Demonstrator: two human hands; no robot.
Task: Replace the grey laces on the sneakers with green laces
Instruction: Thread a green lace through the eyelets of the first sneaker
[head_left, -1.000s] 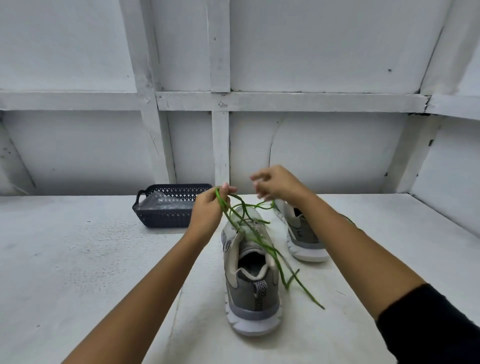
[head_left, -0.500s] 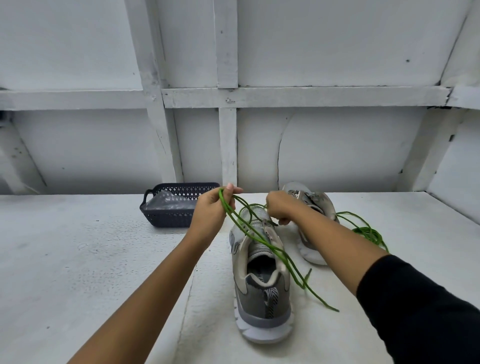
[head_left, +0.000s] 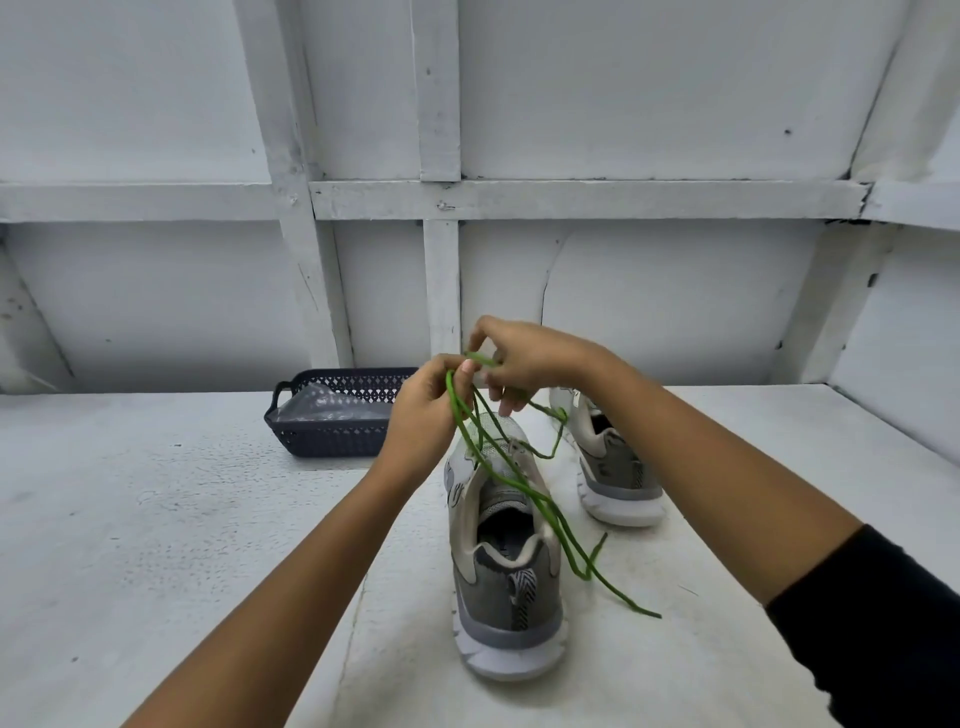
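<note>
A grey and cream sneaker (head_left: 506, 566) stands heel toward me on the white table. A second sneaker (head_left: 613, 467) stands behind it to the right, partly hidden by my right forearm. A green lace (head_left: 545, 506) runs from my hands down across the near sneaker, and its ends trail onto the table at the right. My left hand (head_left: 423, 418) grips a bundle of the lace strands above the near shoe's toe. My right hand (head_left: 524, 364) pinches the lace just above and right of the left hand. No grey laces show on either shoe.
A dark blue plastic basket (head_left: 332, 434) with something pale inside sits at the back left of the table (head_left: 156, 545). A white panelled wall rises behind, and a side wall closes the right.
My right hand rose from the near sneaker's toe and came up beside my left hand, taking hold of the lace. The view shifted slightly.
</note>
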